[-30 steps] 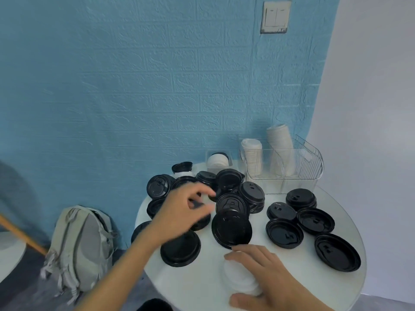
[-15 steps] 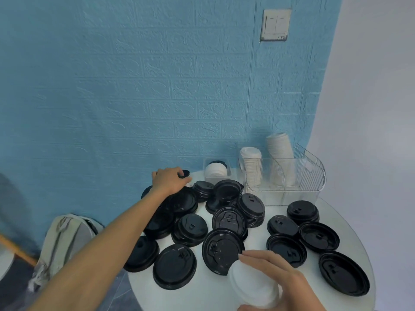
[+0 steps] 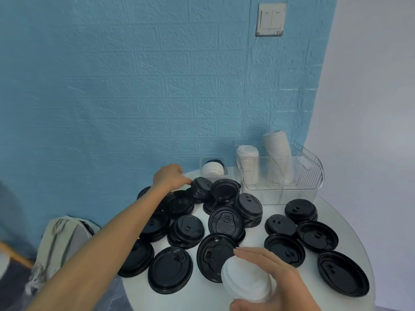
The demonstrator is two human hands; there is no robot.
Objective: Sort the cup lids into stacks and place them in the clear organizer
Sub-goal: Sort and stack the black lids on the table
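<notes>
Left hand (image 3: 168, 178) reaches far back, fingers curled at a small black lid stack (image 3: 201, 186), grip unclear; right hand (image 3: 272, 273) clutches white lids (image 3: 244, 280). Best lift squarely, avoiding neighbours.

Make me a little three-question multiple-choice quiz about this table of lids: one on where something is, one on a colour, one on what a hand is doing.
1. Where does the clear organizer stand?
A. at the table's far right, by the wall
B. on the floor
C. at the table's near left edge

2. What colour is the stack of lids in the right hand?
A. black
B. white
C. red

3. What is the left hand doing?
A. resting on the backpack
B. hanging idle off the table
C. reaching to the far black lids, fingers at their edge

Answers: 1 A, it sits at the back right with white stacks standing inside; 2 B, the held stack is white while the loose lids around it are black; 3 C, the arm stretches across the table to the far pile.
</notes>
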